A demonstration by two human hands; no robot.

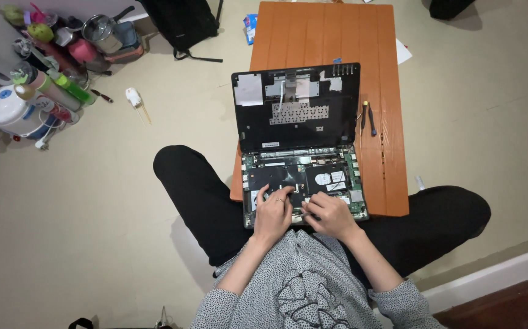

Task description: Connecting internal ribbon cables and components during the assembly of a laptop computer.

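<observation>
- An opened laptop base is seen at the near end of a low orange bench, its circuit board and black inner parts laid bare.
- The detached keyboard cover, black and turned underside up, is propped just beyond the base, its near edge touching the base's far edge.
- The left hand is laid on the near left part of the base, fingers curled down onto the black component there; a ring is worn on one finger.
- The right hand is laid just beside it on the near middle of the base, fingertips pressed to the board near a small pale part.
- Whether either grip is closed on anything cannot be told: the fingertips are bent against the board and what lies under them is hidden.
- The two hands are close together, nearly touching at the thumbs.
- Two small screwdrivers are laid on the bench to the right of the cover, lengthwise and side by side.
- The person is seated cross-legged on the floor, with black-clad knees spread to left and right of the bench and a grey patterned top worn.
- At the far left, a cluster of kitchen things is stood on the floor, with a white rice cooker among them.
- A black backpack is set on the floor at the far side, left of the bench.
</observation>
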